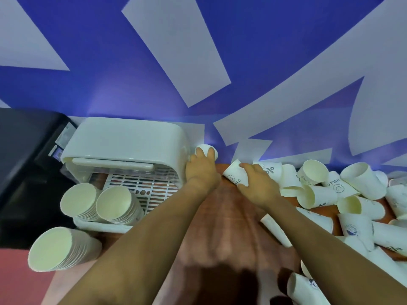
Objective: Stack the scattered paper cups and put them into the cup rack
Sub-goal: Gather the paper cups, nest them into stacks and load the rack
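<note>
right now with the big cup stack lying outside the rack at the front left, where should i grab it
Grip the stack around its side wall, just behind the layered rims, coming from above. It lies on its side with the open mouth toward the camera and its base pointing toward the cup rack. That is a judgement: a hold spanning several rims should keep the cups from sliding apart.

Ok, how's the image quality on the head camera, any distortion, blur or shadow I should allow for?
Head view: strong wide-angle bending of the wall pattern; the table near the bottom edge is smeared and dark with shadow; cups under the left hand and right hand look fairly sharp.
</note>
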`<state>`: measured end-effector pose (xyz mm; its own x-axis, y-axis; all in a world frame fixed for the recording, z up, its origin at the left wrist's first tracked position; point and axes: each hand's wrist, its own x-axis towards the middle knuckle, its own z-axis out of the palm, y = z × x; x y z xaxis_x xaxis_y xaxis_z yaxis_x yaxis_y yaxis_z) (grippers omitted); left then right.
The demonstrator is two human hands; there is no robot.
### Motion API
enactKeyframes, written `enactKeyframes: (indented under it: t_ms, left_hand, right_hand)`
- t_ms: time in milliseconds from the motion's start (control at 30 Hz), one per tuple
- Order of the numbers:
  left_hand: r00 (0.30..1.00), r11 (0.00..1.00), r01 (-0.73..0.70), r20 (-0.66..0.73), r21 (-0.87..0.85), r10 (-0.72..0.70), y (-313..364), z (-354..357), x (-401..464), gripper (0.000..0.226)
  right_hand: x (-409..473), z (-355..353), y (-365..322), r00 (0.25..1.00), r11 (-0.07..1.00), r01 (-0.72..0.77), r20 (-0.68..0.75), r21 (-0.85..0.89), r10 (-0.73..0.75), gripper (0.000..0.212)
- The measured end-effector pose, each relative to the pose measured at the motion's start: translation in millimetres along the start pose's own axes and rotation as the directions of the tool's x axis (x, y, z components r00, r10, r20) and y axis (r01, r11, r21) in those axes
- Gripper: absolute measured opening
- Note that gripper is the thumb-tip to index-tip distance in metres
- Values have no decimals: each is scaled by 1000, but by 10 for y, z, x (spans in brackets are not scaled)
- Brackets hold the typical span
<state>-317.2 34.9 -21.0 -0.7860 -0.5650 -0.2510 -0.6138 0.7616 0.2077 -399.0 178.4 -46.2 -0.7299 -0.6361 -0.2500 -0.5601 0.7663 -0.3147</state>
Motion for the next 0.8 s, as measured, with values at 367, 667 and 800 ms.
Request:
enactKeyframes:
  t_ms: [367,667,800]
  left_hand:
    - [998,995,63,-1,73,-63,62,201,359,77]
    - [998,998,15,56,-58,-12,67,157,235,78]
    - [999,986,-22,41,-167,30,74,83,37,69]
  right_hand:
    - [381,267,52,998,997,40,52,-59,-37,72]
    - [282,337,15,996,994,8,89,106,-18,65]
    - [78,270,17,998,986,-43,60,159,34,66]
